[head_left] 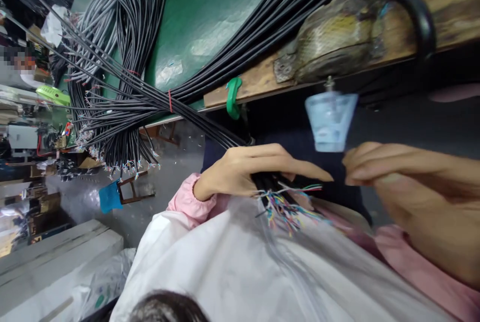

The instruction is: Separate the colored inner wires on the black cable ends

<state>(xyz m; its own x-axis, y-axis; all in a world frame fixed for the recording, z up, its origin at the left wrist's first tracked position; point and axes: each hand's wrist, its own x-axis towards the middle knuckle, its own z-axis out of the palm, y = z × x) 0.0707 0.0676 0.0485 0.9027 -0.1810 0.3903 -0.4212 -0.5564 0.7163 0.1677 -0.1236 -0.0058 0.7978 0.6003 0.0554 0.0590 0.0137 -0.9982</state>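
Note:
My left hand (243,164) is wrapped round a bundle of black cables (262,182) in front of my body. From the bundle's end fan thin stripped wires (285,209) in several colours, lying against the white garment. My right hand (397,177) is to the right, a little blurred, with thumb and fingertips pressed together. Whatever those fingertips hold, if anything, cannot be made out. Just left of them is a pale blue, cup-shaped piece (331,121), under a worn, tape-wrapped device (337,32) on the bench edge.
More black cables (247,47) run across the green table (210,7), some tied with a red band (170,101). A green clamp-like piece (234,97) sits on the wooden edge (258,79). Grey cables (95,32), a blue-seated stool (110,196) and white boxes (60,267) are at left.

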